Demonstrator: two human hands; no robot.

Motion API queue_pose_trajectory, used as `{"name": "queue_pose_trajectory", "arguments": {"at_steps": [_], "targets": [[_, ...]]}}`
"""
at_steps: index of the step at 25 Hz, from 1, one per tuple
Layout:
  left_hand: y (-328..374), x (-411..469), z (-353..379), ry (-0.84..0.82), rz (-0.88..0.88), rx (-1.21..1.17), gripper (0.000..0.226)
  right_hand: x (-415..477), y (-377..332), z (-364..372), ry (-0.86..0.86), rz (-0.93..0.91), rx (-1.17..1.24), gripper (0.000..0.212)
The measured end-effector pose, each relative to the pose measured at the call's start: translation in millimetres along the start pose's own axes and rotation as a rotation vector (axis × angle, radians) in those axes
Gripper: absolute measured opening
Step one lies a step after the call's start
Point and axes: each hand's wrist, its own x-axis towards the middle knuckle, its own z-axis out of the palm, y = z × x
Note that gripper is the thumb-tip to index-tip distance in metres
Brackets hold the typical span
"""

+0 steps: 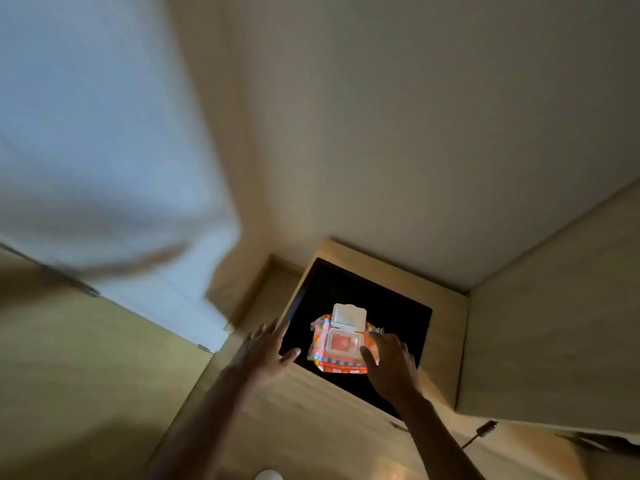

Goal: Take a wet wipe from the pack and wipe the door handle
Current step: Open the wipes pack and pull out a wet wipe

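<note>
An orange patterned wet wipe pack [320, 348] lies on a black surface [391, 306], its white flip lid [348, 317] standing open. My right hand [391, 368] hovers at the pack's right edge, fingers spread, the fingertips at or near the wrapper. My left hand [265, 348] is open just left of the pack, over the black surface's left edge, fingers apart and empty. A blurred white door [104, 133] fills the upper left; a metal lever that may be its handle [69, 278] shows as a dark streak below it.
The black surface tops a low wooden stand [446, 327] set in a corner against a beige wall [415, 116]. A pale cabinet or panel [554, 323] rises on the right. Wooden floor [311, 427] lies below, with a dark cable plug [483, 431] on it.
</note>
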Motion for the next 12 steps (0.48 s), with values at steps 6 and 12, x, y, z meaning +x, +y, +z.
{"name": "queue_pose_trajectory", "arguments": {"at_steps": [6, 12], "targets": [[1, 115, 102, 0.017, 0.166, 0.027, 0.073, 61, 31, 112, 0.132, -0.131, 0.108, 0.023], [-26, 152, 163, 0.119, 0.348, 0.057, 0.078, 70, 55, 159, 0.202, -0.218, 0.162, 0.017]]}}
